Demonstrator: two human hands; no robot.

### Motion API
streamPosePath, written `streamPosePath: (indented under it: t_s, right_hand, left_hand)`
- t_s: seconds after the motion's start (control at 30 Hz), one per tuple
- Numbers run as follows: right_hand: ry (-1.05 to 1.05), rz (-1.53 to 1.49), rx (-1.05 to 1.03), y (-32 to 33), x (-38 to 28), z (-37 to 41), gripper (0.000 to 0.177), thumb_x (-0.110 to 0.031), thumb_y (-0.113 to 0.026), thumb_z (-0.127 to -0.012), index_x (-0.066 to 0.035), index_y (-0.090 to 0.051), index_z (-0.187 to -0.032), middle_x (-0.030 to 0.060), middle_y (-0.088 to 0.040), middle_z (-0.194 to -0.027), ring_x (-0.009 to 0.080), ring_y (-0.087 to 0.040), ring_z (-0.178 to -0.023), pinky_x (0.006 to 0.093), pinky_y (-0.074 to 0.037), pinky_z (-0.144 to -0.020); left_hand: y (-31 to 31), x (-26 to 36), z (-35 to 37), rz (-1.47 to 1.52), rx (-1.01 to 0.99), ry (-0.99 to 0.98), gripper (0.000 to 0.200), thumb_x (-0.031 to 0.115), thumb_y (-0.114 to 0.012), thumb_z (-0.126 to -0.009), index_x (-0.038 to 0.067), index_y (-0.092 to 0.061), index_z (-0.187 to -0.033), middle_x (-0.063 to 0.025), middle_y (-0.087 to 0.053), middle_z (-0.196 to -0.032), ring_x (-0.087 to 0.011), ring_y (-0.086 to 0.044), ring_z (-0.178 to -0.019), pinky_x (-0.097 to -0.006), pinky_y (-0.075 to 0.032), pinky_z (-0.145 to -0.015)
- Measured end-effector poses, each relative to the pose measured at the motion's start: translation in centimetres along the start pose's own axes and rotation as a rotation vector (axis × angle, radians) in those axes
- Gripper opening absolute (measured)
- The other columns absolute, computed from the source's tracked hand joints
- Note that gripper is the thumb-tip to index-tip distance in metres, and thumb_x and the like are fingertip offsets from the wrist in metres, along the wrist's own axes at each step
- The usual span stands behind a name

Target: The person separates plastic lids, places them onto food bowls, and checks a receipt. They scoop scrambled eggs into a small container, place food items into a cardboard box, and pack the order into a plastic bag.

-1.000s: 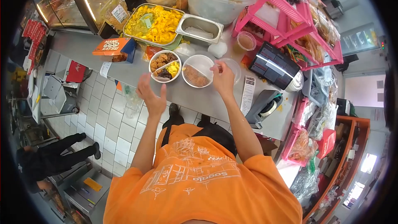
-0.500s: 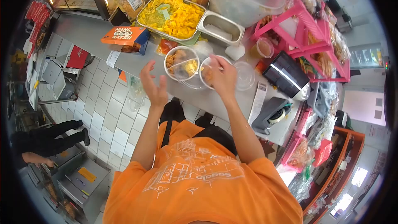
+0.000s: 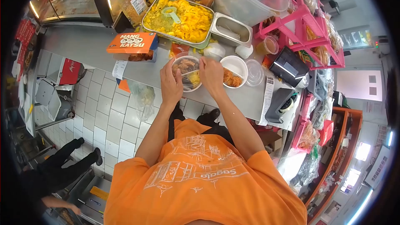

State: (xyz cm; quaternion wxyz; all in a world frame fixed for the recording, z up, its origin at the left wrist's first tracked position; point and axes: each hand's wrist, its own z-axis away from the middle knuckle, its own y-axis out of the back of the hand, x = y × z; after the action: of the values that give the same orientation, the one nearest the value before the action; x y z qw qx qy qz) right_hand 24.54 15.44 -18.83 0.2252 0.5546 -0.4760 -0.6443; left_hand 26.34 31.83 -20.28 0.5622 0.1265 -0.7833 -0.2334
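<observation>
A round white bowl (image 3: 192,88) stands near the counter's edge, with browned food and some yellow food inside. Over it lies a clear plastic lid (image 3: 186,66). My left hand (image 3: 171,84) curls its fingers onto the lid's left edge. On the opposite edge, the bent fingers of my right hand (image 3: 211,75) hold the rim. Just right of that hand is a second, divided white bowl (image 3: 240,63), uncovered, with fried pieces (image 3: 231,78) in one half. Another clear lid (image 3: 254,72) lies flat beside it.
A metal tray of yellow food (image 3: 196,18) with a green scoop (image 3: 170,13) sits behind the bowls, next to a small steel pan (image 3: 231,27). An orange box (image 3: 132,43) stands left; a black device (image 3: 288,67) and pink rack (image 3: 306,23) stand right. A person's legs (image 3: 68,154) show lower left.
My left hand has come in from the left, from open to gripping the lid's edge. My right hand has moved left from the second bowl to the lidded one.
</observation>
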Motion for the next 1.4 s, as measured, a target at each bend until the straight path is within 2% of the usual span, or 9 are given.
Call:
streamPosePath:
  t_s: [0.23,0.33,0.4,0.5,0.6,0.8,1.03,1.2,1.4]
  right_hand:
    - [0.032,-0.359,0.173,-2.6,-1.2,5.5,0.036,-0.012,-0.050,-0.102,-0.005,-0.058,-0.136,0.0229,-0.067,-0.106,0.0403,-0.064,-0.092,0.0460,-0.050,-0.082]
    - [0.120,-0.373,0.179,-3.5,-1.3,5.5,0.041,-0.015,-0.046,-0.104,-0.007,-0.049,-0.145,0.0237,-0.065,-0.119,0.0401,-0.064,-0.104,0.0438,-0.049,-0.090]
    - [0.093,-0.415,0.142,-3.6,-1.2,5.3,0.042,-0.017,-0.044,-0.106,-0.008,-0.048,-0.146,0.0230,-0.063,-0.124,0.0389,-0.063,-0.109,0.0421,-0.048,-0.094]
    - [-0.027,-0.564,0.021,-2.8,-1.1,5.9,0.041,-0.021,-0.040,-0.108,-0.012,-0.047,-0.147,0.0207,-0.061,-0.132,0.0356,-0.062,-0.116,0.0392,-0.047,-0.098]
    - [-0.106,-0.650,-0.066,-2.0,-1.5,4.6,0.040,-0.022,-0.038,-0.108,-0.015,-0.049,-0.147,0.0183,-0.063,-0.131,0.0302,-0.063,-0.116,0.0364,-0.046,-0.099]
    - [-0.121,-0.839,-0.170,-2.7,-0.4,4.4,0.045,-0.033,-0.033,-0.110,-0.013,-0.046,-0.148,0.0150,-0.059,-0.135,0.0223,-0.057,-0.122,0.0323,-0.041,-0.105]
    - [-0.083,-0.922,-0.185,-3.2,0.4,4.3,0.054,-0.042,-0.027,-0.110,-0.007,-0.044,-0.148,0.0150,-0.054,-0.142,0.0261,-0.053,-0.129,0.0373,-0.039,-0.110]
    - [-0.067,-0.647,-0.166,-2.5,1.0,2.8,0.053,-0.043,-0.030,-0.109,-0.009,-0.044,-0.148,0.0192,-0.056,-0.139,0.0340,-0.055,-0.128,0.0389,-0.040,-0.108]
    - [-0.134,-0.609,-0.099,-3.4,-1.6,3.5,0.048,-0.037,-0.029,-0.109,-0.007,-0.054,-0.137,0.0214,-0.061,-0.132,0.0393,-0.057,-0.122,0.0426,-0.043,-0.105]
  left_hand:
    - [2.7,-1.8,1.7,0.054,-0.082,-0.039,0.048,0.013,-0.055,-0.098,0.002,-0.044,-0.143,-0.0245,-0.046,-0.145,-0.0433,-0.040,-0.137,-0.0517,-0.035,-0.111]
    - [2.6,0.0,1.6,-0.113,-0.089,-0.144,0.062,0.022,-0.063,-0.092,0.004,-0.040,-0.147,-0.0255,-0.033,-0.154,-0.0435,-0.029,-0.145,-0.0585,-0.028,-0.114]
    - [2.4,-0.2,1.3,-0.586,-0.176,-0.250,0.079,0.035,-0.068,-0.085,0.005,-0.035,-0.151,-0.0253,-0.024,-0.159,-0.0442,-0.021,-0.148,-0.0656,-0.024,-0.113]
    - [2.7,-0.2,0.8,-0.264,-0.251,-0.163,0.089,0.049,-0.069,-0.082,0.010,-0.034,-0.154,-0.0243,-0.025,-0.159,-0.0454,-0.016,-0.150,-0.0655,-0.023,-0.114]
    - [3.6,2.0,0.0,-0.621,-0.325,-0.121,0.096,0.053,-0.073,-0.077,0.015,-0.034,-0.155,-0.0230,-0.026,-0.159,-0.0466,-0.020,-0.148,-0.0663,-0.030,-0.109]
    - [2.6,0.1,-1.2,-0.350,-0.396,-0.291,0.104,0.056,-0.080,-0.066,0.024,-0.035,-0.154,-0.0206,-0.031,-0.153,-0.0442,-0.031,-0.138,-0.0594,-0.048,-0.095]
    - [2.3,1.2,-1.7,-0.440,-0.515,-0.144,0.102,0.058,-0.080,-0.066,0.022,-0.039,-0.152,-0.0207,-0.036,-0.147,-0.0425,-0.039,-0.130,-0.0544,-0.046,-0.097]
    - [1.8,1.0,-2.0,-0.627,-0.410,-0.376,0.107,0.059,-0.082,-0.060,0.021,-0.039,-0.151,-0.0150,-0.033,-0.156,-0.0382,-0.036,-0.139,-0.0584,-0.041,-0.098]
    - [1.9,-0.4,-2.3,-0.295,-0.418,-0.395,0.106,0.063,-0.075,-0.067,0.013,-0.037,-0.152,-0.0098,-0.033,-0.159,-0.0389,-0.035,-0.142,-0.0526,-0.034,-0.112]
